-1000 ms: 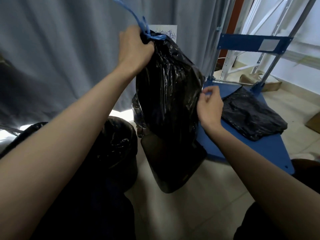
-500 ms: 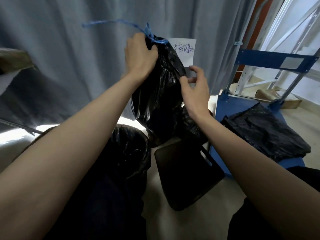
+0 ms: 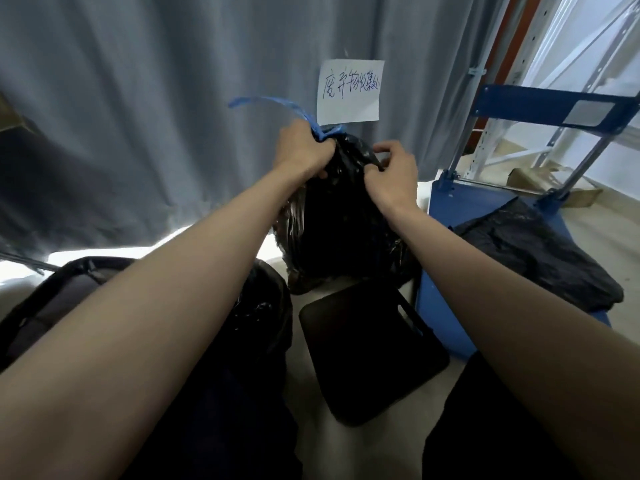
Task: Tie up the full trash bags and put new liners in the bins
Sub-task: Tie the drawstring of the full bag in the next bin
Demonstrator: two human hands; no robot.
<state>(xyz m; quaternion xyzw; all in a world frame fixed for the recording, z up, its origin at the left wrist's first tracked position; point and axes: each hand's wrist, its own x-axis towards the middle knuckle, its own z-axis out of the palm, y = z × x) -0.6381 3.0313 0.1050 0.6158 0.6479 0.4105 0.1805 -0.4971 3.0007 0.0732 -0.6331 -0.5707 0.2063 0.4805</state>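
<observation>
Progress check: one full trash bag (image 3: 346,230) is cinched at the neck, blue drawstring (image 3: 277,103) sticking up out of the gather. Left hand (image 3: 300,150) grips the bunched neck with fingers curled tight round it, right below the drawstring. Right hand (image 3: 393,169) pinches the plastic on the other side of the neck, fingers curled into the film. Bag sits low in front of the grey curtain (image 3: 138,116), near the floor; can't tell if it's resting or hanging.

Judgement: tie on this bag looks nearly done or done, knot itself not clear from here. Relining is only part done.

Counts: one tied-off bag in hand. One bin (image 3: 263,306) at lower left, under the left forearm, with black liner film in it. One flat dark lid-like panel (image 3: 370,351) on the floor. One folded black bag (image 3: 540,258) on the blue cart (image 3: 443,271), likely spare liner stock. One handwritten paper sign (image 3: 349,90) on the curtain.
</observation>
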